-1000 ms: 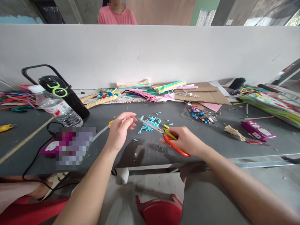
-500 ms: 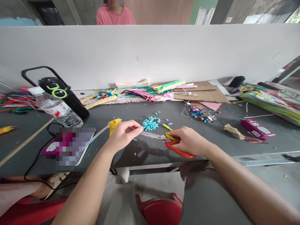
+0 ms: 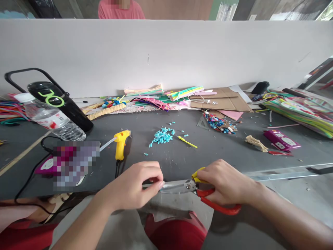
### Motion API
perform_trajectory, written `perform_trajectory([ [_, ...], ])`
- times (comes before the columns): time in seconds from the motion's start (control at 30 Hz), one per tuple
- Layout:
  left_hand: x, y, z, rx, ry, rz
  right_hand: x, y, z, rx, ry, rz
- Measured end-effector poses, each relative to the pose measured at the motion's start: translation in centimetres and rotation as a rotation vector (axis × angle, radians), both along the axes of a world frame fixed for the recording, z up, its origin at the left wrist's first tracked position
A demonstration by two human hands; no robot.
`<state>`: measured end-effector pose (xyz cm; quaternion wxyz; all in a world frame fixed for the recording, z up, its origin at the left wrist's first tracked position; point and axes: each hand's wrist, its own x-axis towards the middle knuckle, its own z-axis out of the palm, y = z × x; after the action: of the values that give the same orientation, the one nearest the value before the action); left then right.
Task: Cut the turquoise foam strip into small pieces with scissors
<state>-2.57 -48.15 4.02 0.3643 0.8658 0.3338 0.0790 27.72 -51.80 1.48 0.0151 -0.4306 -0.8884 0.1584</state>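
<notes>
My right hand (image 3: 221, 182) is wrapped round the red and yellow handles of a pair of scissors (image 3: 179, 186), whose blades point left. At the blade tips my left hand (image 3: 137, 185) is closed in a pinch. A small pale piece shows between its fingers, too hidden to name. Both hands are in front of the table edge, above my lap. Beyond them on the grey table lies a pile of small light-blue pieces (image 3: 162, 135), with several scattered around it. A yellow stick (image 3: 187, 142) rests to the right of the pile.
A yellow glue gun (image 3: 120, 146) with a clear stick in its back lies left of the pile. Farther left are a water bottle (image 3: 56, 119), a black flask (image 3: 62, 107) and a phone (image 3: 80, 163). Craft stems (image 3: 184, 93), cardboard (image 3: 221, 99) and a purple box (image 3: 282, 140) lie around.
Both hands and the scissors have come down and nearer to me, from above the table to in front of its edge. The glue gun and the yellow stick now show fully.
</notes>
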Motion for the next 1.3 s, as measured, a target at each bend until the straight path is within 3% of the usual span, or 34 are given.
perform_trajectory([
  [0.13, 0.4, -1.9, -0.7, 0.132, 0.087, -0.099, 0.4, -1.4, -1.7, -0.001, 0.045, 0.065],
  [0.27, 0.4, -2.7, -1.2, 0.140, 0.139, -0.139, 0.7, -2.1, -2.7, 0.022, 0.065, 0.097],
  [0.63, 1.0, -2.1, -0.8, 0.082, 0.160, -0.105, 0.8, -2.1, -3.0, 0.050, 0.037, 0.093],
  [0.73, 0.3, -1.4, -0.8, 0.057, 0.123, -0.031, 0.6, -1.7, -2.4, 0.025, -0.032, 0.060],
  [0.83, -0.6, -0.3, -1.0, 0.056, 0.041, 0.153, 1.0, -0.9, -1.4, 0.017, -0.124, -0.024],
  [0.97, -1.3, 0.9, -0.9, 0.054, -0.110, 0.363, 2.3, 0.6, -0.9, 0.064, -0.130, -0.307],
  [1.1, -0.7, 1.4, -0.5, -0.046, -0.272, 0.473, 2.6, 2.0, -1.0, -0.102, 0.289, -0.563],
  [1.2, 0.3, 1.6, -0.2, -0.150, -0.388, 0.539, 1.2, 2.4, -0.6, -0.350, 0.733, -0.584],
  [1.3, 1.5, 1.7, 0.0, -0.206, -0.463, 0.568, -1.2, 2.6, 0.1, -0.470, 1.082, -0.596],
])
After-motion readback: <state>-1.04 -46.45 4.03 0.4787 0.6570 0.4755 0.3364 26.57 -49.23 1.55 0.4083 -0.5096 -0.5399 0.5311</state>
